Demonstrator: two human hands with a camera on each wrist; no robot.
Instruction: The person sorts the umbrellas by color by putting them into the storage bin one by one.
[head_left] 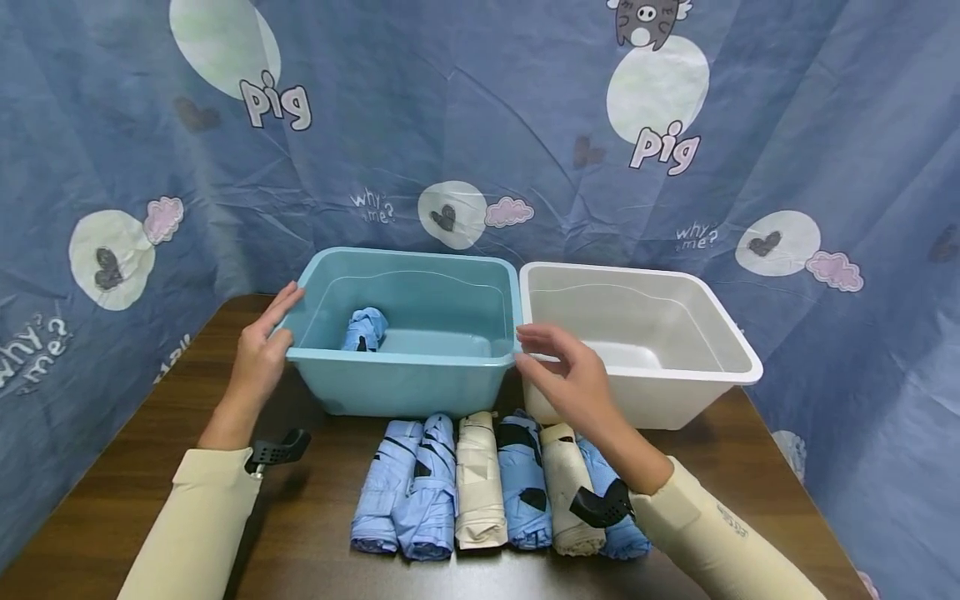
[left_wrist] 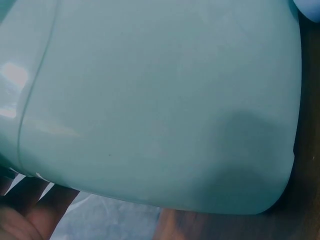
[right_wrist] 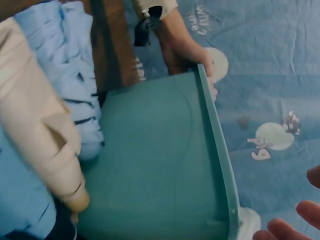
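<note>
My left hand [head_left: 261,343] rests against the left rim of a teal bin [head_left: 397,383], its fingers along the side and its thumb by the front corner. In the left wrist view its fingers [left_wrist: 50,207] lie beside the bin's wall. My right hand [head_left: 566,375] is at the bin's front right corner, over the gap beside a white bin [head_left: 645,400]; its fingers are loosely bent and hold nothing. Inside the teal bin, toward the left, lies a rolled blue fabric bundle [head_left: 365,327] with dark marks.
In front of the bins, several rolled bundles lie side by side on the brown wooden table [head_left: 315,517]: blue ones [head_left: 427,500] and cream ones [head_left: 480,492]. My right forearm passes over the rightmost ones. A blue printed curtain [head_left: 480,125] hangs close behind the bins.
</note>
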